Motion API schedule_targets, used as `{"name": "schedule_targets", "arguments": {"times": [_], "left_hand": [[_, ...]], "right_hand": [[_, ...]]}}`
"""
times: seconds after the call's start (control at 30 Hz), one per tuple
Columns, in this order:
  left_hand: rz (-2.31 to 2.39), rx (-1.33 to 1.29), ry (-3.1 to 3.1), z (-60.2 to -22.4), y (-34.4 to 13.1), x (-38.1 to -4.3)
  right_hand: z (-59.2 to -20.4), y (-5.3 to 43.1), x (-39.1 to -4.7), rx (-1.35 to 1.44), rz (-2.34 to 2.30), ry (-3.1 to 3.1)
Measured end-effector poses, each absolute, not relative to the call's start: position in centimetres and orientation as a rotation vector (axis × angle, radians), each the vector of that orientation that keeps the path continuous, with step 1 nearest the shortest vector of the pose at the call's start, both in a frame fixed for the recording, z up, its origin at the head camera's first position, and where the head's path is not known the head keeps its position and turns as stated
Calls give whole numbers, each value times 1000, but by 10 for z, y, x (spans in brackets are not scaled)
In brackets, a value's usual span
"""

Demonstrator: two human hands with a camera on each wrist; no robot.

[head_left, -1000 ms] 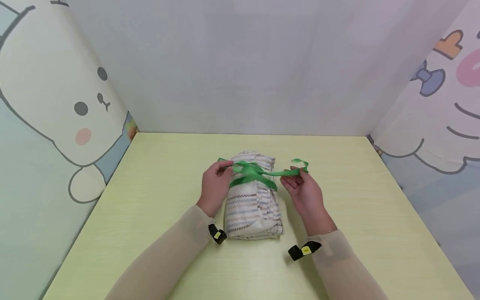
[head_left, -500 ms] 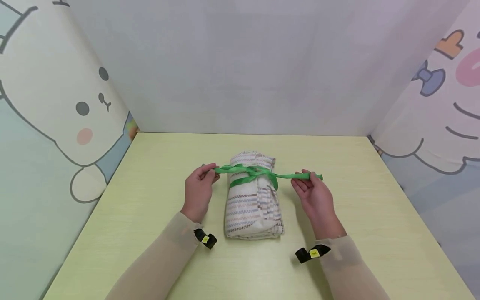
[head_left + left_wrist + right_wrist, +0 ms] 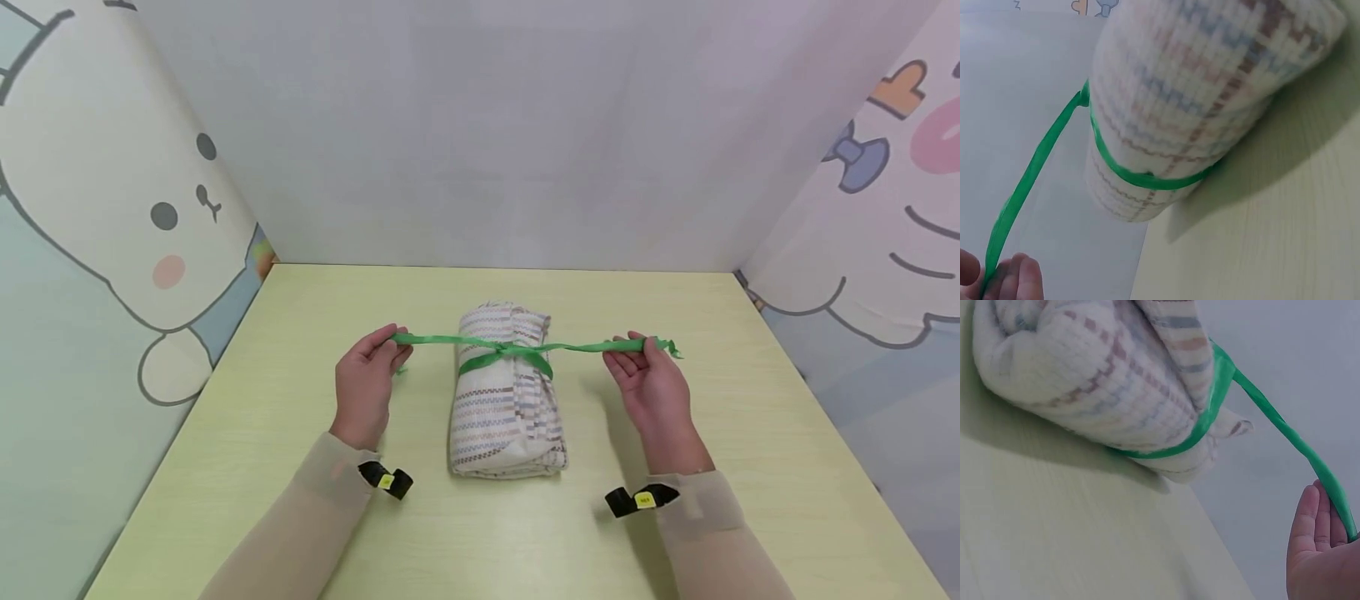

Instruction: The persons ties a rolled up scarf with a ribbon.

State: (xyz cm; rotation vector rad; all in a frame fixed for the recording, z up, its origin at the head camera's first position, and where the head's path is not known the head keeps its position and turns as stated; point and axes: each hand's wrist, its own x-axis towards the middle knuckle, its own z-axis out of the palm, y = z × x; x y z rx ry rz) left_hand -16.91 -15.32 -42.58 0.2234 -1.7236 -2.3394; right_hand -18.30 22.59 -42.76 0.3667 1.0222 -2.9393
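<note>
A rolled, striped white towel (image 3: 495, 417) lies lengthwise on the table. Around its upper part runs a green ribbon (image 3: 480, 362), crossed or knotted on top. To the left of the towel, my left hand (image 3: 364, 387) pinches one ribbon end between thumb and fingers. My right hand (image 3: 655, 392) pinches the other end on the right, and a short crinkled tail sticks out past it. Both ribbon ends stretch nearly straight out sideways above the table. In the left wrist view the ribbon (image 3: 1019, 190) slants from the towel down to the fingertips (image 3: 1030, 278).
The pale yellow table (image 3: 247, 467) carries the towel in its middle. A plain light wall (image 3: 495, 142) stands behind it, with cartoon-printed panels (image 3: 90, 208) at the sides. Each wrist wears a small black camera, the left one (image 3: 386, 480) near the towel's lower left.
Both hands have moved apart, left hand leftward and right hand rightward, drawing the ribbon ends out. The loose loops on top of the towel have pulled down to a small knot.
</note>
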Motion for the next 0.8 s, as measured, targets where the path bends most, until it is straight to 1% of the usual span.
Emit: {"name": "schedule_targets", "arguments": {"times": [0.43,0.63,0.8], "left_hand": [[-2406,386,-1715,-441,-174,-161],[-2464,404,-1891,-441,-174,-159],[-2342,449,-2206,-440,-177,-154]], "right_hand": [[-440,250,-184,394,-2892,1135],[-446,249,-186,507,-2577,1389],[-444,248,-185,642,-2312,1798]]}}
